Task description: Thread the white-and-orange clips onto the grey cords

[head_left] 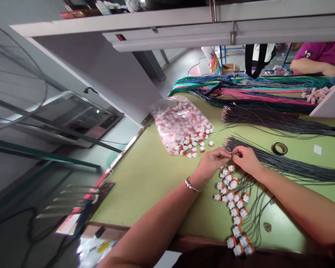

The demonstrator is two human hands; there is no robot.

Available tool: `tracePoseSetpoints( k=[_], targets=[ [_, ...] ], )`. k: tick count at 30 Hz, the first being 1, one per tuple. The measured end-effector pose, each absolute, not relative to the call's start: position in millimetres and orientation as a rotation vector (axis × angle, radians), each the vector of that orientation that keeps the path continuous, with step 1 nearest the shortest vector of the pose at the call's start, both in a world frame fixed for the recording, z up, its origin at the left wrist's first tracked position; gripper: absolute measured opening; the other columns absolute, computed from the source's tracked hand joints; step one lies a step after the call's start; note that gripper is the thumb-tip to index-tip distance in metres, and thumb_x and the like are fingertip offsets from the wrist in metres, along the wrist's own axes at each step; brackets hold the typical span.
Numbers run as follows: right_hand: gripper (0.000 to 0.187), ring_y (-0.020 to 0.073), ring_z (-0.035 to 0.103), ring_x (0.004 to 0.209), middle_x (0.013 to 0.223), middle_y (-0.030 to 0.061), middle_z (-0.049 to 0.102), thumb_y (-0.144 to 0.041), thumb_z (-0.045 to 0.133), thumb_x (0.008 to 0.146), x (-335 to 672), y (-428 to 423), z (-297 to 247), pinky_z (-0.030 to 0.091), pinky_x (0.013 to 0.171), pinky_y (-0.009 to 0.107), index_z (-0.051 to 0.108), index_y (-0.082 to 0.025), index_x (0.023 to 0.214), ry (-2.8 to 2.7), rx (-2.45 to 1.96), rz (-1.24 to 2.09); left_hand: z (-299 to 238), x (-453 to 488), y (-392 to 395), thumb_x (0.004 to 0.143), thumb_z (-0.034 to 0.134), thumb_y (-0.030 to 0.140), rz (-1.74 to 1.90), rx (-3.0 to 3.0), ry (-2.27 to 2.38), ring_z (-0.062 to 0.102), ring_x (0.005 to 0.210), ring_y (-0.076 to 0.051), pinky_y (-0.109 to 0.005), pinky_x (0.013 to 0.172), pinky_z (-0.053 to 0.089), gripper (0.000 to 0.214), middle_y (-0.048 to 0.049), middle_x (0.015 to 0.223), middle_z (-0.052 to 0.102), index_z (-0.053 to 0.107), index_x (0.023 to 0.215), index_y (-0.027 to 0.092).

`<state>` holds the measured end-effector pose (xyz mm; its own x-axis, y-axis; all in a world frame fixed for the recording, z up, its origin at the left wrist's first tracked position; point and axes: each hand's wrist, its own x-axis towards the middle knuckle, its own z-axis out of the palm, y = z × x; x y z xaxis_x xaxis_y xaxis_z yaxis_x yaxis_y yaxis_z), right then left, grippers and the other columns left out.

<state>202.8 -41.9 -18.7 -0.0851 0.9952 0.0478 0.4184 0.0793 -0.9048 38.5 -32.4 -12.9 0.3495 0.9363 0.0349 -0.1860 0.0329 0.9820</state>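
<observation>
My left hand (213, 162), with a bracelet at the wrist, is closed in a pinch; what it holds is too small to make out. Its fingertips meet those of my right hand (247, 160), also pinched, where a thin dark wire seems to show. Both hands are over the tip end of a bundle of dark grey wires (293, 165) with metal ends. Below them on the green table lie several white-and-orange connectors (234, 212) with grey wires attached.
A clear plastic bag (181, 115) spills more connectors to the left. A second grey wire bundle (268, 120), coloured wires (248, 89) and a roll of tape (279, 148) lie farther back. A co-worker's arm (309, 67) is across the table. A lamp shelf (184, 39) hangs above.
</observation>
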Motion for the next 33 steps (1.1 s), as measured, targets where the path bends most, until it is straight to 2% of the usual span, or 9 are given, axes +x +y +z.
tracePoseSetpoints(
  k=[7,18,23,26,28,31,33],
  targets=[
    [0.007,0.0091,0.04,0.05,0.053,-0.0031,0.049,-0.025,0.051,0.061,205.5,-39.7,-11.9,0.032,0.048,0.022,0.053,-0.018,0.06,-1.593,-1.435,1.015,-15.0,36.8,-31.8,0.06,0.079,0.019,1.004,1.039,0.833,0.06,0.08,-0.013,-0.029,0.082,0.046,0.013,-0.0031,0.08,0.068,0.07,0.068,0.015],
    [0.008,0.0104,0.042,0.05,0.054,-0.0022,0.053,-0.027,0.053,0.064,205.4,-39.4,-17.4,0.033,0.049,0.023,0.053,-0.019,0.062,-1.72,-1.484,0.882,-23.5,42.9,-28.9,0.06,0.079,0.023,1.0,1.112,0.819,0.062,0.077,-0.014,-0.032,0.082,0.048,0.016,-0.004,0.079,0.069,0.068,0.068,0.014],
    [0.013,0.0115,0.047,0.053,0.057,-0.0013,0.055,-0.031,0.056,0.067,206.2,-38.6,-14.0,0.038,0.052,0.025,0.059,-0.018,0.066,-1.451,-1.369,1.031,-5.5,35.6,-37.0,0.07,0.067,0.017,0.813,1.563,0.824,0.062,0.076,-0.015,-0.028,0.075,0.048,0.004,-0.0058,0.081,0.068,0.07,0.072,0.015],
    [0.023,0.0128,0.051,0.054,0.061,0.0004,0.06,-0.038,0.06,0.068,205.2,-39.1,-11.8,0.042,0.054,0.027,0.065,-0.017,0.075,-1.281,-1.315,1.155,8.0,27.9,-39.8,0.075,0.059,0.012,0.586,1.903,0.717,0.062,0.079,-0.016,-0.028,0.077,0.048,0.013,-0.006,0.083,0.069,0.071,0.075,0.017],
    [0.025,0.0125,0.051,0.052,0.059,0.0001,0.06,-0.038,0.062,0.066,203.7,-40.1,-10.2,0.042,0.053,0.027,0.066,-0.016,0.077,-1.252,-1.294,1.228,10.7,22.0,-34.2,0.077,0.056,0.013,0.687,2.08,0.853,0.061,0.085,-0.018,-0.031,0.083,0.047,0.016,-0.0074,0.088,0.069,0.072,0.081,0.017],
    [0.026,0.0119,0.052,0.053,0.057,-0.0013,0.059,-0.034,0.062,0.066,201.1,-41.9,-7.9,0.041,0.053,0.025,0.066,-0.016,0.084,-1.232,-1.275,1.247,3.7,13.3,-14.7,0.081,0.055,0.017,0.993,2.283,1.387,0.056,0.099,-0.024,-0.04,0.091,0.042,0.022,-0.0115,0.1,0.066,0.07,0.097,0.016],
    [0.026,0.0113,0.052,0.053,0.056,-0.0025,0.058,-0.032,0.06,0.066,199.9,-43.0,-6.5,0.04,0.052,0.024,0.064,-0.016,0.087,-1.212,-1.271,1.258,-4.3,9.2,-0.6,0.083,0.052,0.017,0.895,2.409,1.525,0.054,0.098,-0.025,-0.041,0.09,0.042,0.024,-0.0111,0.099,0.066,0.069,0.1,0.016]
  ],
)
